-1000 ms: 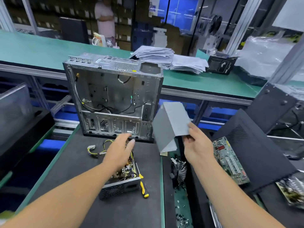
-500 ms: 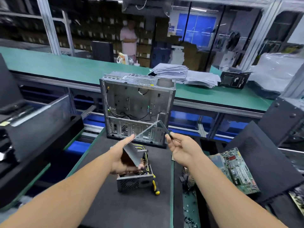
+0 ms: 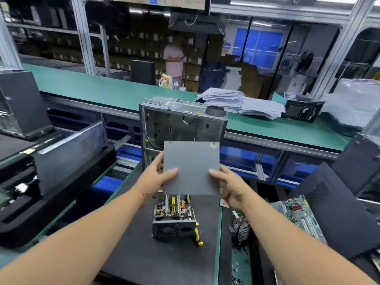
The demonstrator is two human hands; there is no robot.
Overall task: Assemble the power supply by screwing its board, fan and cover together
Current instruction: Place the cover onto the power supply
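Grey sheet-metal cover [image 3: 191,167] is pinched at its side edges by your left hand [image 3: 153,180] and right hand [image 3: 230,186], held above the open power supply box [image 3: 173,221] on the black mat [image 3: 144,254]. You look to be at the cover-fitting step; next, lower it squarely over the exposed board before any screws.

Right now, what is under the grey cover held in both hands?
Below the grey cover sits the open power supply on the black mat, circuit board exposed; its far end is hidden by the cover.
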